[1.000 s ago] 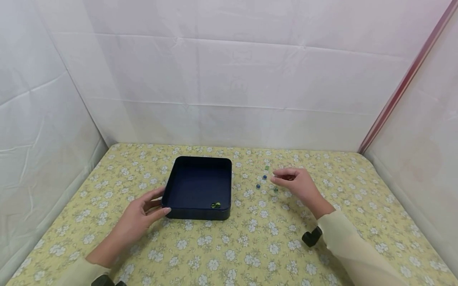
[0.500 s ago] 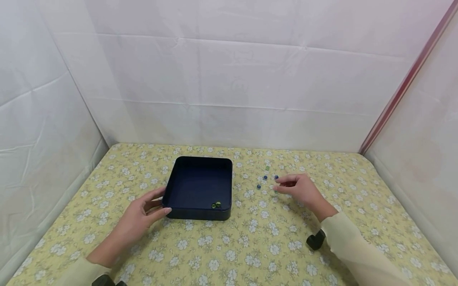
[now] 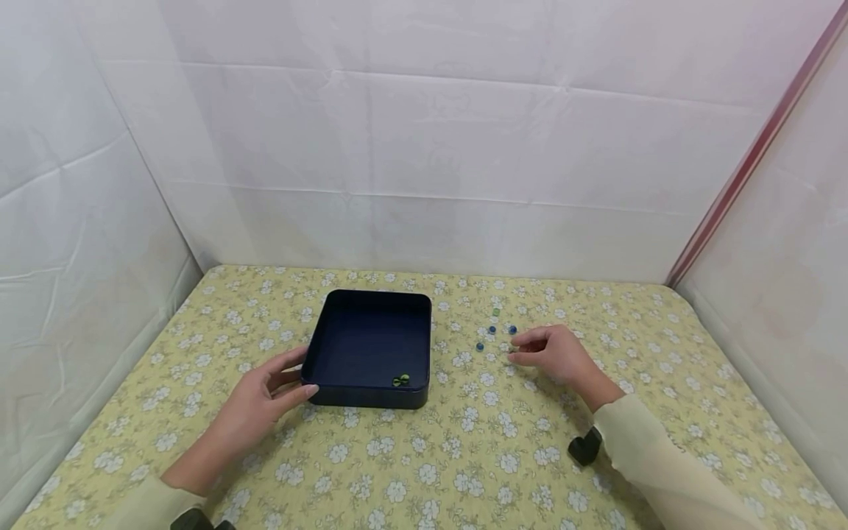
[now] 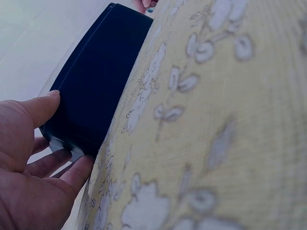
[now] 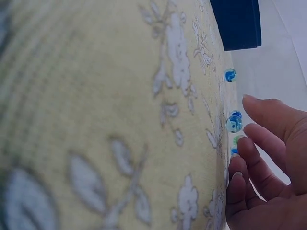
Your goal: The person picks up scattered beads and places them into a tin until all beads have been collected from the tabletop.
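The left hand (image 3: 253,401) grips the tray (image 3: 368,398) at one corner, probably for steadiness; the right hand (image 3: 555,355), thumb and fingers parted, adjoins a marble (image 5: 234,124).

Lost some fingertips of the left hand (image 3: 255,397) behind the corner of the dark tray (image 3: 371,398). Could not count the green pieces (image 3: 405,378) inside, too small in the head view. Could barely make out, in that view, a pale-blue marble (image 5: 233,124) mostly covered by the fingers of the right hand (image 3: 556,355). Could not tell contact from a mere gap there. In the right wrist view, saw a farther blue marble (image 5: 234,150) partly hidden behind a fingertip, the tray cut off by the top edge, and the nearest cloth (image 5: 33,201) blurred.
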Demonstrator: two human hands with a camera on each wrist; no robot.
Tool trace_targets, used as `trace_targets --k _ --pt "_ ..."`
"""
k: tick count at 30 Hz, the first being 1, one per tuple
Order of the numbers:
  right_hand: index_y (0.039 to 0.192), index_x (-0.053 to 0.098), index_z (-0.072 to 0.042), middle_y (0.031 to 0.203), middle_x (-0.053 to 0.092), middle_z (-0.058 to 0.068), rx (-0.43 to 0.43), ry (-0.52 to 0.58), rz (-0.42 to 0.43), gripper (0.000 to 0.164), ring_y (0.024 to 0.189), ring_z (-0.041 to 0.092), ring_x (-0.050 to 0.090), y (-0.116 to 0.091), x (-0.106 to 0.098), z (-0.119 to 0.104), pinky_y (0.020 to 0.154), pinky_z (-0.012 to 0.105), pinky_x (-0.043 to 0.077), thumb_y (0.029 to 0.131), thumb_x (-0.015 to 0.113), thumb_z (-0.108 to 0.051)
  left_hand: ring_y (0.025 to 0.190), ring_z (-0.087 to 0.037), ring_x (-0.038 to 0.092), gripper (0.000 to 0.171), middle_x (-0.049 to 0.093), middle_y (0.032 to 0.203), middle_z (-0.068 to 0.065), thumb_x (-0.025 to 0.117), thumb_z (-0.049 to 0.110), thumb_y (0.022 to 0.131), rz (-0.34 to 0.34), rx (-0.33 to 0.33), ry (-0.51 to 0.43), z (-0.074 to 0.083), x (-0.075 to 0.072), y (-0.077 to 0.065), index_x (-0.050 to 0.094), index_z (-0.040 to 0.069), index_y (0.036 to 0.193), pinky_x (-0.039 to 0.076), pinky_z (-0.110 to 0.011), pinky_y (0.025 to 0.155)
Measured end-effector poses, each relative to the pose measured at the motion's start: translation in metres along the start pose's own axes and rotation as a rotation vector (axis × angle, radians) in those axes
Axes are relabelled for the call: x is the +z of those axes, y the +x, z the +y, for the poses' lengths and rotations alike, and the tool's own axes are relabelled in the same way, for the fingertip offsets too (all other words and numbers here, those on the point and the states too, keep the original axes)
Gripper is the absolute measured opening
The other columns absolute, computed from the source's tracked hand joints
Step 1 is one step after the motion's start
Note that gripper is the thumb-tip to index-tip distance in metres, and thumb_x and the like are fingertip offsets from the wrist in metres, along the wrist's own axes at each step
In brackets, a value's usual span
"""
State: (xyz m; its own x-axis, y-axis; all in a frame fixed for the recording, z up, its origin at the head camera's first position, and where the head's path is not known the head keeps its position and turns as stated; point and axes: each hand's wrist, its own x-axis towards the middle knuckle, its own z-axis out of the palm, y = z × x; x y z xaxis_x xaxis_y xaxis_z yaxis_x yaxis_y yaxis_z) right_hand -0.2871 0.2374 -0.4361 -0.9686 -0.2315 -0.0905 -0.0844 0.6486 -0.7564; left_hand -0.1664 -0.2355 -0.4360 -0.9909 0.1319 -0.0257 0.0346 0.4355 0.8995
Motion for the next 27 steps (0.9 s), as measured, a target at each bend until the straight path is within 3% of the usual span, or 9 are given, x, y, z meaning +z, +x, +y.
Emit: trace_targets --k 9,27 --pt "0.113 0.079 -0.008 0.108 0.075 0.009 -0.019 -0.026 -0.023 0.029 0.086 0.015 0.068 0.0012 0.0008 0.0016 0.072 0.031 0.059 0.089 0.083 -0.024 0.144 -0.042 0.045 0.079 0.031 0.167 -0.016 0.070 0.042 0.097 0.002 -0.003 -0.003 -0.0003 0.0005 -0.0001 0.033 0.016 0.162 0.059 -0.030 0.098" --pt "0.108 0.081 -0.010 0.113 0.075 0.010 -0.005 -0.054 -0.032 0.025 0.086 0.015 0.067 0.0041 0.0012 0.0022 0.073 0.032 0.060 0.088 0.084 -0.024 0.144 -0.042 0.045 0.078 0.032 0.166 -0.016 0.070 0.042 0.098 0.002 0.007 0.000 -0.0016 0.0003 -0.0002 0.033 0.016 0.162 0.059 -0.031 0.098"
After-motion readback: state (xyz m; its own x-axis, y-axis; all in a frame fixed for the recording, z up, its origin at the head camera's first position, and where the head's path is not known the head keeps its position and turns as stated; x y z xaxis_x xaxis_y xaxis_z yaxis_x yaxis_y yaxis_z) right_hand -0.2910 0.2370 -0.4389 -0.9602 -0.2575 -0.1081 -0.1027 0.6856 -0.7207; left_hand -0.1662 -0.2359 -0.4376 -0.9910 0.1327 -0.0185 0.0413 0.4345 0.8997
